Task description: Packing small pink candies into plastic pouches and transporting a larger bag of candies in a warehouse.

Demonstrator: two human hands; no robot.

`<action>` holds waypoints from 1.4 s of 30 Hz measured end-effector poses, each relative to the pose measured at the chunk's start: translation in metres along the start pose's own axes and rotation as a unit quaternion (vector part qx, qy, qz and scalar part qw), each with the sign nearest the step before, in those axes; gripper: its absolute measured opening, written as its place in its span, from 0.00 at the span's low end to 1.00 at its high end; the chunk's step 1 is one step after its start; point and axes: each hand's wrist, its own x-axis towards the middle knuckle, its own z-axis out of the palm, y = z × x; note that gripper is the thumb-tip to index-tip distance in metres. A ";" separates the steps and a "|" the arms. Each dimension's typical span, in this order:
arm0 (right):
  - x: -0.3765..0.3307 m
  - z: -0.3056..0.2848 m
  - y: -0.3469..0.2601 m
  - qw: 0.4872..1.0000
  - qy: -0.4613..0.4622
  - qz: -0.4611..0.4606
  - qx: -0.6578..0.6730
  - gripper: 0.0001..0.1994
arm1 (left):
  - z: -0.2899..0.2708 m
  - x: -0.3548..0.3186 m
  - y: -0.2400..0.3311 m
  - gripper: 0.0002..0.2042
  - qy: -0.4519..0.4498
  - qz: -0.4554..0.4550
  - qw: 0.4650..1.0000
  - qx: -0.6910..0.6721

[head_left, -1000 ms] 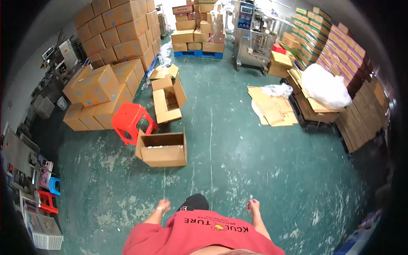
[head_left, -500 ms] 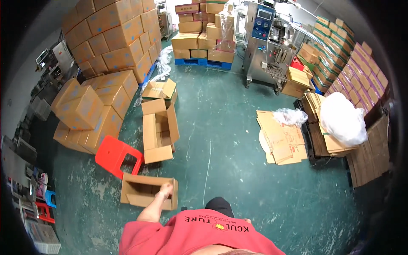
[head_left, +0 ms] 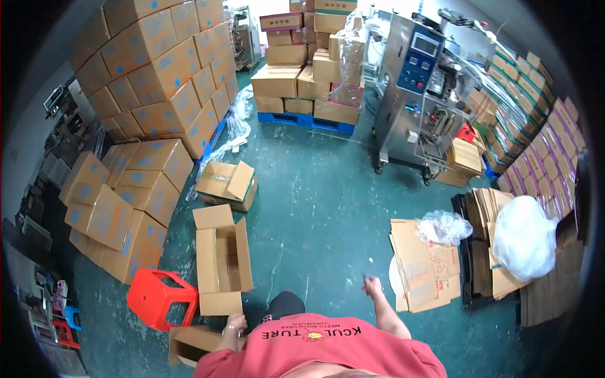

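Open cartons: the near carton is on the floor at lower left, partly covered by the person's left arm and sleeve; the long carton, with flaps spread, is just beyond it.
Left hand: the left hand is beside the lowest flap of the long carton and above the near carton's edge; I cannot tell if it is grasping something.
Right hand: the right hand is closed, away from the cartons, with a small dark thing sticking out, too small to identify.
Left side: a red stool stands close to both cartons and limits the space there; behind it are stacked brown boxes.
Ahead: a smaller flapped carton, then a blue pallet loaded with boxes, and a steel machine on wheels.
Right side: flattened cardboard occupies the floor near the right hand, with clear plastic on it; a white bag rests on piled cardboard.
Since half a second: the left hand was over the near carton's right part, and now is at its far side; the right hand, almost hidden then, is stretched forward; stool and cartons appear lower, closer to the person.
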 end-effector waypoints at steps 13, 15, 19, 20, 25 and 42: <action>0.234 0.060 -0.355 0.947 -0.149 0.061 0.279 0.06 | 0.019 0.280 0.366 0.09 -0.035 0.179 0.979 -0.096; 0.271 0.062 -0.408 0.948 -0.148 0.036 0.281 0.06 | 0.060 0.242 0.514 0.07 -0.042 0.198 0.978 -0.046; 0.349 0.069 -0.532 0.902 -0.216 -0.092 0.362 0.06 | 0.104 0.294 0.673 0.08 0.011 0.296 0.954 0.049; 0.371 0.069 -0.571 0.897 -0.216 -0.114 0.368 0.07 | 0.114 0.313 0.700 0.09 0.007 0.318 0.947 0.041; 0.464 0.063 -0.768 0.876 -0.226 -0.193 0.380 0.08 | 0.111 0.347 0.753 0.08 -0.008 0.175 0.984 -0.028; 0.795 0.181 -1.074 0.962 -0.219 -0.087 0.138 0.09 | 0.022 0.615 1.001 0.11 0.126 0.051 0.984 -0.117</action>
